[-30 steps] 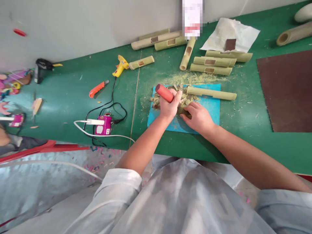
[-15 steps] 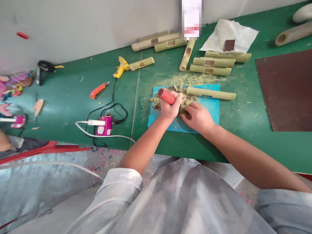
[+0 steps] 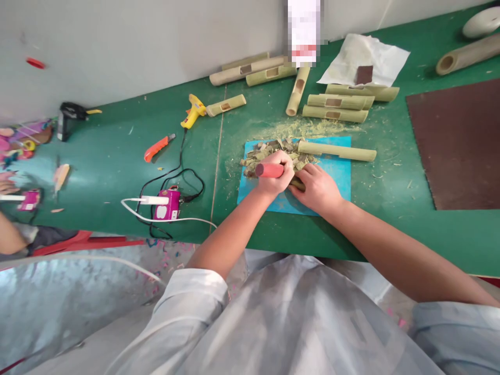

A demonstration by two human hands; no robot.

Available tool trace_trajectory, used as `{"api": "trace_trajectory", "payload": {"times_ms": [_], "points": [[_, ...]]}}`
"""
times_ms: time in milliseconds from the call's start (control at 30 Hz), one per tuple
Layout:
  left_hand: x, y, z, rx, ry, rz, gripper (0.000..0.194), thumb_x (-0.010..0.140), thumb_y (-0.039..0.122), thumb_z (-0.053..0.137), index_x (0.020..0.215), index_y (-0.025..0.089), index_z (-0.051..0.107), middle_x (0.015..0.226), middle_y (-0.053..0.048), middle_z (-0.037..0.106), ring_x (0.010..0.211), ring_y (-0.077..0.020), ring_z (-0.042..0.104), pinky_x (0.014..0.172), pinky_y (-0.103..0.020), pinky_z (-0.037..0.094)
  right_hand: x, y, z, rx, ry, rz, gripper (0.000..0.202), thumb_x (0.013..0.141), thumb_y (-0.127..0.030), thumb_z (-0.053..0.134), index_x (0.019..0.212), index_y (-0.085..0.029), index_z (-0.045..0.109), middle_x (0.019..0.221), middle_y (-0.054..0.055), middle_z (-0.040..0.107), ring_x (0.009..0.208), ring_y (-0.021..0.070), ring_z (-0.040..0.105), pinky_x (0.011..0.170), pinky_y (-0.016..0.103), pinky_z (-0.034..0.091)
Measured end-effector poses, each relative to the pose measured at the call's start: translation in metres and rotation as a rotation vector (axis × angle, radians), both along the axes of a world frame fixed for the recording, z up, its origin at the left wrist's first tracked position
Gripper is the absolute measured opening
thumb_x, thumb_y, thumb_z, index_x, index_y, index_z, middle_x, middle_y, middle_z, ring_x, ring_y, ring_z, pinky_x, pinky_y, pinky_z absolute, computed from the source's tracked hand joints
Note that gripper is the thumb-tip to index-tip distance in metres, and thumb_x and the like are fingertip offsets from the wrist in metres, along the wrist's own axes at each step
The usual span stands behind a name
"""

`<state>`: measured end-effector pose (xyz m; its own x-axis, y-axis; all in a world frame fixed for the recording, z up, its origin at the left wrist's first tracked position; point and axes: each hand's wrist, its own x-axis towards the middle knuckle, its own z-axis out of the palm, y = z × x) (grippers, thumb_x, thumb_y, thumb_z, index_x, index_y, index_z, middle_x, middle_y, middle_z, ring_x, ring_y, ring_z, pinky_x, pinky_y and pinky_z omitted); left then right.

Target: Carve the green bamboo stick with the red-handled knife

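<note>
My left hand [image 3: 276,183] is wrapped around a tool with a thick red handle [image 3: 269,170]; its working end is hidden. Close beside it, my right hand [image 3: 321,188] presses its fingers and thumb on a small brownish-green piece [image 3: 298,183], mostly covered by the hand. Both hands are over a blue mat [image 3: 336,182]. Chips and dry scraps [image 3: 269,151] are heaped at the mat's upper left, just beyond my left hand. A bamboo tube [image 3: 351,152] with a notch cut in it lies across the mat's upper right edge.
Bamboo tubes with cut windows [image 3: 334,114] lie farther back on the green table [image 3: 390,229]. Left are a yellow glue gun [image 3: 192,111], an orange utility knife [image 3: 158,149] and a purple power adapter [image 3: 167,204] with cords. A brown sheet [image 3: 461,146] lies right. Another person's arm [image 3: 10,234] shows far left.
The red handle has swung lower and points more to the left, as my left hand turned. My right hand stays nearly in place. The other person's hand has come into view at far left.
</note>
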<state>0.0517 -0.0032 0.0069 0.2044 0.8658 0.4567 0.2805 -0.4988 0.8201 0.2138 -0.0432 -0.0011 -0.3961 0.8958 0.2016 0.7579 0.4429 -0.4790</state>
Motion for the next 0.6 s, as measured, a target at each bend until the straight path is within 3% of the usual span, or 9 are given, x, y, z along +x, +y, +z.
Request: {"api": "trace_trajectory", "payload": {"times_ms": [233, 433, 600], "points": [[0.005, 0.004, -0.002, -0.022, 0.004, 0.057, 0.043, 0.091, 0.049, 0.064, 0.064, 0.021, 0.047, 0.062, 0.001, 0.050, 0.058, -0.0131, 0.047, 0.058, -0.030, 0.037, -0.002, 0.003, -0.003, 0.001, 0.004, -0.012, 0.013, 0.089, -0.029, 0.065, 0.084, -0.017, 0.068, 0.090, 0.012, 0.062, 0.086, 0.0255, 0.055, 0.078, 0.037, 0.047], [0.013, 0.010, -0.009, -0.071, -0.054, 0.067, 0.049, 0.083, 0.050, 0.071, 0.058, 0.020, 0.042, 0.057, 0.003, 0.044, 0.055, -0.0113, 0.042, 0.055, -0.029, 0.036, -0.001, 0.006, -0.002, -0.006, 0.027, 0.012, 0.019, 0.092, -0.028, 0.059, 0.081, -0.017, 0.068, 0.088, 0.011, 0.064, 0.083, 0.0238, 0.056, 0.076, 0.036, 0.047], [0.012, 0.013, -0.012, -0.114, -0.165, 0.193, 0.047, 0.090, 0.050, 0.062, 0.060, 0.021, 0.040, 0.057, 0.004, 0.042, 0.052, -0.0101, 0.041, 0.054, -0.027, 0.037, 0.002, 0.008, 0.001, -0.014, 0.037, 0.029, 0.016, 0.091, -0.030, 0.063, 0.084, -0.017, 0.069, 0.090, 0.011, 0.064, 0.087, 0.0247, 0.056, 0.080, 0.037, 0.048]]}}
